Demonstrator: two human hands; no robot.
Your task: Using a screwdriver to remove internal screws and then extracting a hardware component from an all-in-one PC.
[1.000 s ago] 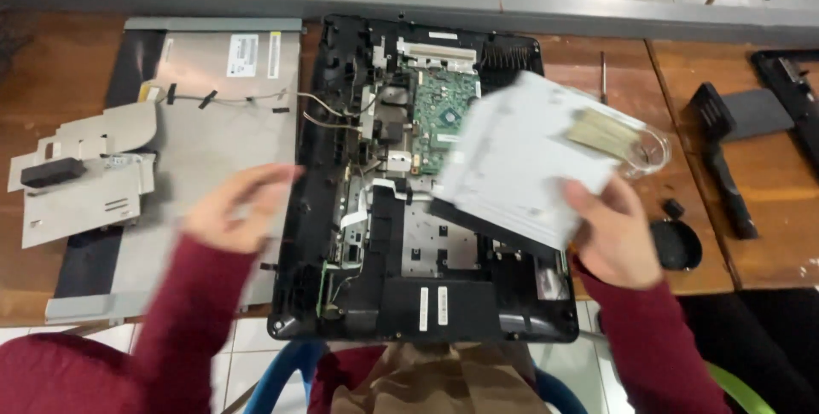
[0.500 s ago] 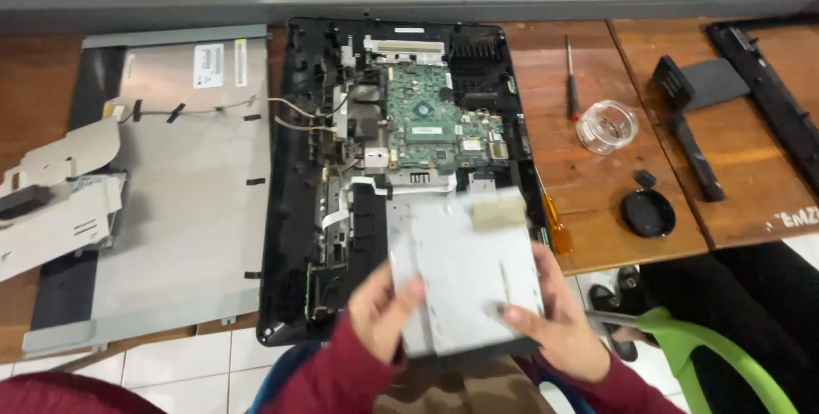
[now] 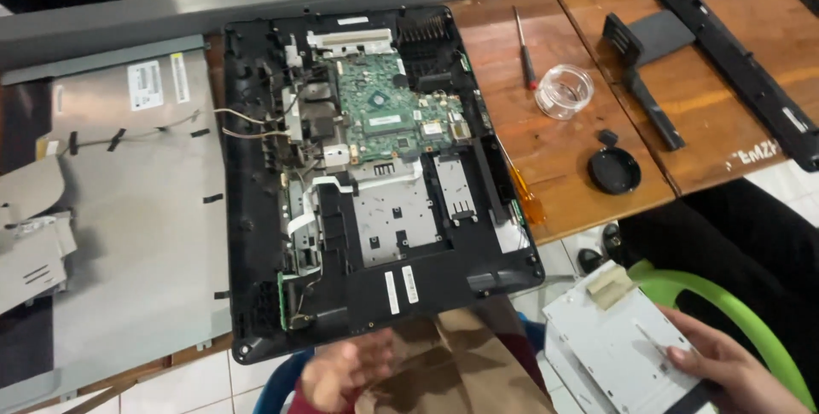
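My right hand (image 3: 732, 373) grips a flat white metal drive box (image 3: 616, 347) with a strip of beige tape, held low at the bottom right, off the table and over a green chair (image 3: 725, 295). My left hand (image 3: 341, 371) hangs blurred below the table's near edge, fingers loosely spread, holding nothing. Above it on the wooden table (image 3: 563, 141) lies an opened black computer chassis (image 3: 256, 209) with a green circuit board (image 3: 388, 107) and a bare metal bay (image 3: 397, 214).
A grey display panel (image 3: 128, 235) lies left of the chassis, with metal brackets (image 3: 30, 252) at the far left. To the right are two screwdrivers (image 3: 523, 43), a clear round dish (image 3: 564, 90), a black cap (image 3: 613, 170), a black stand (image 3: 648, 64) and a black frame strip (image 3: 742, 47).
The white drive box has moved from in front of me to the lower right, off the table. My left hand has let go of it; only my right hand holds it now.
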